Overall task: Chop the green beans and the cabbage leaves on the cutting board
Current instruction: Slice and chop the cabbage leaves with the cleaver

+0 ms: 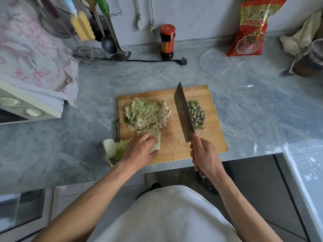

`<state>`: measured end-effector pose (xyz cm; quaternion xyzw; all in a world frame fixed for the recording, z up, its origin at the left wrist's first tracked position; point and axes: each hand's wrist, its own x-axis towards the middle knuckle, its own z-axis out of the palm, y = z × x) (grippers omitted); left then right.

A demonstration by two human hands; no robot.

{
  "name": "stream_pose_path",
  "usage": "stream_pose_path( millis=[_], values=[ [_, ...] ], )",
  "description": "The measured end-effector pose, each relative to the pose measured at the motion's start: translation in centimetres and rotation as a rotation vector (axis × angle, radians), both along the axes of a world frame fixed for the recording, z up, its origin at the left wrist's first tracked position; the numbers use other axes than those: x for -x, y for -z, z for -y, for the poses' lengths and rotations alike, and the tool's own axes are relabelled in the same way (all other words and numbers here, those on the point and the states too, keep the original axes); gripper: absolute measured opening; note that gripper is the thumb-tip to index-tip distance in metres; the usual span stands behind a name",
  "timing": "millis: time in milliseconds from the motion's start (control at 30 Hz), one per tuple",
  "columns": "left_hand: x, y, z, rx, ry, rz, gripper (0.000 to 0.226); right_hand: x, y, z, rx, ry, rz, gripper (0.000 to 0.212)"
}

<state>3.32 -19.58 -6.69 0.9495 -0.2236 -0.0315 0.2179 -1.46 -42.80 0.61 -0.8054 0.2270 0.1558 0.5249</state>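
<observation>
**Beans done, cabbage part-chopped: last leaves under your left hand**

Status: cutting board [211, 137], pale wood with a fine grain and a flat rectangular face, sits near the front edge of the grey marbled counter [90, 88].

- Green beans [196, 114]: already cut, a small heap of short round pieces near the board's right edge. Firm little cylinders, so they will roll if nudged.
- Chopped cabbage [146, 113]: loose pile of thin strips on the board's left half, pale green to white. Light and springy; scatters easily.
- Uncut cabbage leaves [154, 143]: at the board's front-left corner, leafy ends overhanging onto the counter. White rib looks stiff and crisp, the green frill soft and crinkled. Probably damp, so expect some slip.

Hands:
- Your left hand [139, 151] lies on the uncut leaves, fingers curled over the rib and pressing it down. It wears a ring.
- Your right hand [204, 156] is clenched round the handle of the cleaver [183, 112]. Broad flat steel blade, tip pointing toward the board's back edge, between the two piles. Can't tell whether the edge touches the wood.

Handling advice: hold the leaves on the rib, not the frill; the rib gives a solid purchase. Keep your fingertips tucked back. The cleaver looks heavy, so its own weight should cut.
</observation>
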Motion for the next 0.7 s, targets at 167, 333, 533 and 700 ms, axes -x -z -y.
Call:
stream_pose_path(
  millis=[167, 333, 533, 700],
  values=[
    [0.6, 1.2, -0.4, -0.014, -0.027, -0.019, 0.037, 0.8, 0.1, -1.3, -0.009, 0.000, 0.002, 0.063],
    [1.5, 2.0, -1.1, 0.021, -0.005, 0.128, 0.021, 2.1, 0.7, -2.4, 0.006, 0.010, -0.002, 0.063],
    [2.0, 1.3, 0.9, 0.045, -0.026, 0.176, 0.021, 3.3, 0.5, -1.8, 0.000, -0.011, -0.017, 0.062],
    [3.4, 0.9, 3.0, -0.084, -0.170, 0.028, 0.025, 3.6, 0.3, 0.2, -0.025, -0.072, 0.001, 0.061]
  ],
)
